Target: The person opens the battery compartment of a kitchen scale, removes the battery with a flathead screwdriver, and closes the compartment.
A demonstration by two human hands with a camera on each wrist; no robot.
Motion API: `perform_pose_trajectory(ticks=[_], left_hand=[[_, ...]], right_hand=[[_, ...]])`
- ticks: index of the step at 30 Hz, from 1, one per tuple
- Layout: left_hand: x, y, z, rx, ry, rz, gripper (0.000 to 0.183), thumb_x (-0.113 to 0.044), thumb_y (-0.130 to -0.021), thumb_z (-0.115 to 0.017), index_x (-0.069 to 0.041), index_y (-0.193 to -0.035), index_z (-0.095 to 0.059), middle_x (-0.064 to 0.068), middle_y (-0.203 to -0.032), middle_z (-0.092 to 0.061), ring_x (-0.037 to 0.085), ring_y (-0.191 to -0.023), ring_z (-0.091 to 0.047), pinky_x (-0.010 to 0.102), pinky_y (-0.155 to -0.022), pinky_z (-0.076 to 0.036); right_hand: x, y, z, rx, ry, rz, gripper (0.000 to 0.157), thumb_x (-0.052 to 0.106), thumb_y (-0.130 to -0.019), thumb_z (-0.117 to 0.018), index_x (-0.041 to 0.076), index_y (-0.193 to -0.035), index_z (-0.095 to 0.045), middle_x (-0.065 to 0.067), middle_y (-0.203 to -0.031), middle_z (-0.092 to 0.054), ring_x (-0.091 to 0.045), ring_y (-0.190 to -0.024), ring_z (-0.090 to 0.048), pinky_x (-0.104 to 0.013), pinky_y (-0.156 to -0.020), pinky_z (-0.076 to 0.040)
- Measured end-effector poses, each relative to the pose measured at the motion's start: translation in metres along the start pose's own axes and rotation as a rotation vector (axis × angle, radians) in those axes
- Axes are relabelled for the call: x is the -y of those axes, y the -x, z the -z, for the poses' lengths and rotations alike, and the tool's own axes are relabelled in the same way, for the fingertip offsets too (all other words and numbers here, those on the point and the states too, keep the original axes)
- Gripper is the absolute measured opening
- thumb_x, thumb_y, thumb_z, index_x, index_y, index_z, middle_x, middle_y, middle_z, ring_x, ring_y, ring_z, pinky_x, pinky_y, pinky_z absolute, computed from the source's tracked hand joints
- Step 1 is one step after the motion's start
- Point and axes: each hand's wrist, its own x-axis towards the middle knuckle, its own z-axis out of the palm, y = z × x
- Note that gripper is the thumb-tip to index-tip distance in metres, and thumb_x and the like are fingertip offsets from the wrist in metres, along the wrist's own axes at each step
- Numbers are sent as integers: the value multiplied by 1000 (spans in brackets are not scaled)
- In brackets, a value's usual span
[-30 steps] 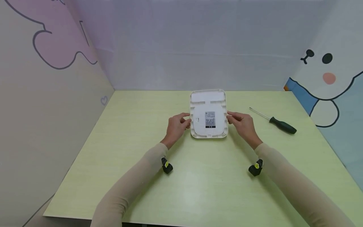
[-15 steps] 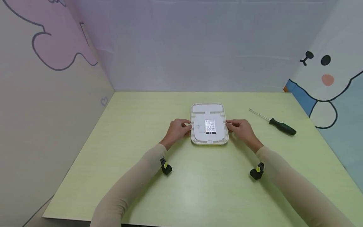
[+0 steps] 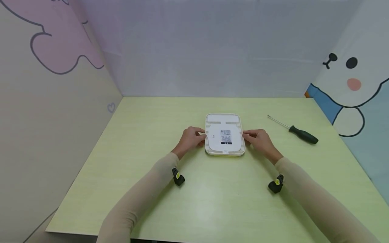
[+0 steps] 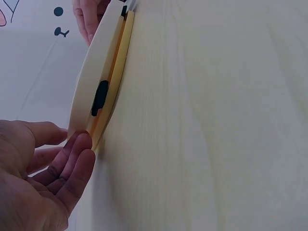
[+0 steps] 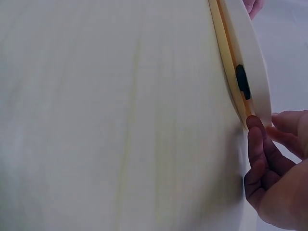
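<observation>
A flat white plastic device (image 3: 215,146) with rounded corners lies close over the table, its ridged side with a printed label (image 3: 226,135) facing up. My left hand (image 3: 189,140) grips its left edge between thumb and fingers. At the opposite edge my right hand (image 3: 259,141) holds it the same way. In the left wrist view a pale yellowish layer (image 4: 120,60) sits below the white casing (image 4: 91,72), with a dark piece (image 4: 100,95) in the narrow gap. The right wrist view shows a similar dark piece (image 5: 243,82) above my right fingertips (image 5: 252,121).
A screwdriver (image 3: 304,135) with a dark green handle lies on the table (image 3: 152,135) to the right, its tip pointing to the back left. Behind the table stands a pale backdrop (image 3: 194,50). Panels with cartoon drawings flank both sides.
The device has come down and toward me, from tilted up to nearly flat, with both hands keeping their hold on its edges. The screwdriver has stayed put.
</observation>
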Motion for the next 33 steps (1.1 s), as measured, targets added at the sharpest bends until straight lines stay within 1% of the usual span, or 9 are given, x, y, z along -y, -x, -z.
perform_pose_trajectory(ticks=[6, 11, 13, 15, 19, 22, 26, 31, 33], left_hand=[[-1, 0, 0, 5, -37, -22, 28, -22, -93, -65, -7, -117, -70, 4, -79, -72, 13, -64, -67, 23, -57, -54], [-3, -8, 11, 22, -195, -72, 26, -21, -93, -59, -10, -115, -67, 5, -90, -70, 17, -72, -65, 27, -60, -53], [-4, -16, 19, 52, -265, -96, 30, -20, -93, -58, -8, -121, -62, 8, -102, -68, 20, -84, -65, 30, -68, -55], [-6, -26, 29, 94, -337, -112, 39, -19, -94, -61, -8, -130, -55, 11, -116, -64, 24, -101, -63, 34, -83, -54], [-11, -44, 47, 177, -469, -142, 65, -20, -90, -70, -10, -147, -39, 12, -142, -49, 29, -133, -45, 41, -109, -41], [-15, -54, 55, 226, -534, -148, 78, -21, -87, -75, -15, -152, -33, 9, -155, -36, 30, -146, -29, 44, -118, -30], [-19, -64, 54, 287, -570, -141, 83, -19, -86, -76, -21, -155, -29, 3, -162, -26, 27, -151, -16, 45, -122, -21], [-25, -73, 46, 318, -558, -143, 77, -14, -88, -73, -25, -153, -33, 0, -161, -28, 24, -151, -17, 45, -123, -18], [-27, -75, 44, 323, -543, -142, 75, -13, -89, -71, -26, -153, -34, -1, -161, -28, 23, -151, -19, 44, -122, -20]], right_hand=[[-2, 3, 0, -11, 18, 12, 42, 32, -101, -55, 4, -131, -62, -16, -108, -71, -19, -85, -61, -22, -67, -46], [1, 18, 2, -21, 139, 19, 61, 43, -101, -49, 0, -143, -47, -21, -117, -66, -31, -100, -63, -32, -74, -50], [6, 28, 3, -29, 183, 9, 70, 48, -99, -49, -3, -146, -40, -23, -122, -62, -35, -107, -61, -38, -79, -52], [12, 37, 2, -27, 205, -7, 79, 53, -97, -51, -6, -147, -36, -23, -125, -59, -37, -111, -59, -44, -84, -53], [23, 54, -5, -2, 230, -33, 89, 56, -91, -59, -11, -145, -35, -25, -125, -58, -39, -113, -58, -48, -88, -52], [26, 62, -14, 3, 257, -46, 87, 55, -89, -63, -12, -140, -41, -26, -123, -59, -38, -112, -57, -49, -89, -51], [27, 67, -25, -16, 289, -52, 76, 52, -87, -67, -9, -129, -52, -25, -118, -60, -36, -104, -58, -48, -85, -51], [30, 71, -34, -57, 279, -59, 58, 45, -88, -68, -4, -116, -58, -22, -110, -63, -30, -91, -57, -37, -71, -48], [31, 71, -36, -72, 260, -56, 55, 42, -89, -68, -4, -118, -59, -21, -108, -63, -28, -88, -56, -32, -67, -45]])
